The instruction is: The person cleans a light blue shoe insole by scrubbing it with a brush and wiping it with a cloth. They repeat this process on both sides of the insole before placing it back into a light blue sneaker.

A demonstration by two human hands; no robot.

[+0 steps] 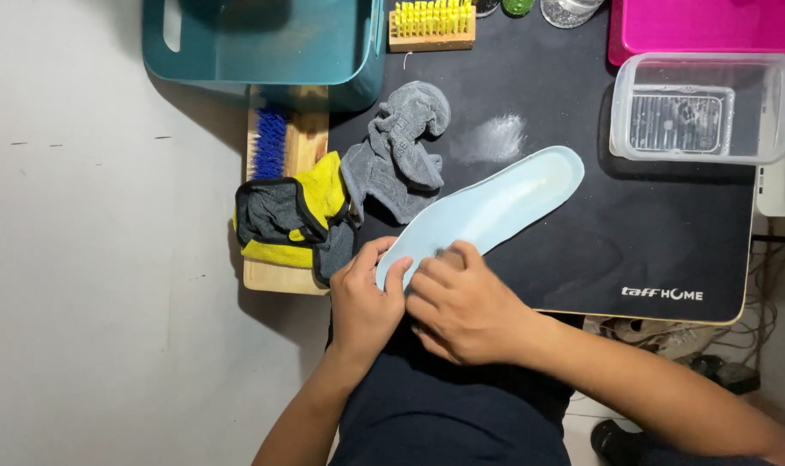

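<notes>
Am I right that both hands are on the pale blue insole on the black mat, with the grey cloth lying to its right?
Not quite. In the head view the grey cloth lies to the left of the pale blue insole, not its right. The left hand and right hand are both on the insole's near end, on the black mat.

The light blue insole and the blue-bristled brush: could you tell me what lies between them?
In the head view, a crumpled grey cloth and a yellow-and-grey cloth lie between the insole and brush.
</notes>
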